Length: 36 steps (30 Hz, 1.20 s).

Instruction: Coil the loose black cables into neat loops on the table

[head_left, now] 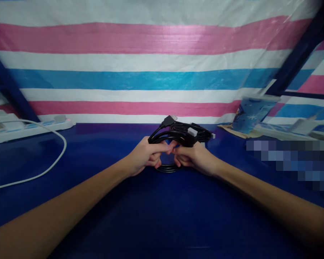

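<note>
I have a coil of black cable (169,137) upright in front of me, around the middle of the table (162,212). My left grip (149,153) is curled closed around its left side and my right grip (192,154) around its right, fingers folded in and thumbs pointing at each other across the loop. My fingers hide the sides of the coil, and I cannot tell whether its lower edge touches the table. A black plug (167,121) with a metal tip sticks up above my left grip; another plug (192,133), pale at its end, sits above my right.

Just behind lies a bundle of black cables (205,134), partly hidden by the coil. Well to the left, a white cord (63,154) loops over the table near a power strip (47,126). On the right, a blue cup (253,113) stands near another power strip (275,130). A striped sheet (140,81) hangs behind everything.
</note>
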Each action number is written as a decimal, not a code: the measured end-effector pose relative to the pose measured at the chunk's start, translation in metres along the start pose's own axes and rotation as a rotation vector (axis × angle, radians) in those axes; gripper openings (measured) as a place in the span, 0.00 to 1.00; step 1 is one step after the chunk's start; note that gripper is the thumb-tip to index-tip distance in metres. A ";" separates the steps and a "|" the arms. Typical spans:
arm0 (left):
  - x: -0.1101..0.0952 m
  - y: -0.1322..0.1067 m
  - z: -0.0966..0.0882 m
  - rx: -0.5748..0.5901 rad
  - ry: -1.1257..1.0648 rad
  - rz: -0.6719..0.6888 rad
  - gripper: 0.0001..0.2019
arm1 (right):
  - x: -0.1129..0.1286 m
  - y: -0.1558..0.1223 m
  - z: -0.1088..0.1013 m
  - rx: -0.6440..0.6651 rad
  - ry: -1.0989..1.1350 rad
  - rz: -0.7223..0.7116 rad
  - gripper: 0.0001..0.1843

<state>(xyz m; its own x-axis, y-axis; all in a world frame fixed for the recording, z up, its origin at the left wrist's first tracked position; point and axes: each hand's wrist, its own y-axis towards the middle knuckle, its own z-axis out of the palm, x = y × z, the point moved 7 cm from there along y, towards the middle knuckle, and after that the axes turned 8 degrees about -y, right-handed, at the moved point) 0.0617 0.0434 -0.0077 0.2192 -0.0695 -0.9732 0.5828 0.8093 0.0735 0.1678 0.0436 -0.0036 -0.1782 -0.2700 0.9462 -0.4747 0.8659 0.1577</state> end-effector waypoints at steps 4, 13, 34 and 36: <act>-0.013 0.000 0.003 -0.008 0.138 0.071 0.10 | 0.002 0.000 -0.006 -0.056 0.000 0.002 0.03; -0.050 -0.017 0.018 -0.265 0.750 0.473 0.08 | 0.032 -0.001 -0.013 -0.163 -0.518 -0.100 0.08; -0.044 -0.021 0.035 -0.052 1.447 0.516 0.11 | 0.060 -0.017 0.009 -0.088 -0.874 -0.390 0.34; -0.039 -0.021 0.036 0.048 1.515 0.509 0.11 | 0.056 -0.017 0.009 -0.052 -0.901 -0.385 0.34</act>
<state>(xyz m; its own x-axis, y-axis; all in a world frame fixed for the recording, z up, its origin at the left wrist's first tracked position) 0.0693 0.0082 0.0366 -0.5370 0.8297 -0.1522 0.7242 0.5460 0.4212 0.1581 0.0101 0.0445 -0.6205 -0.7396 0.2608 -0.6037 0.6628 0.4430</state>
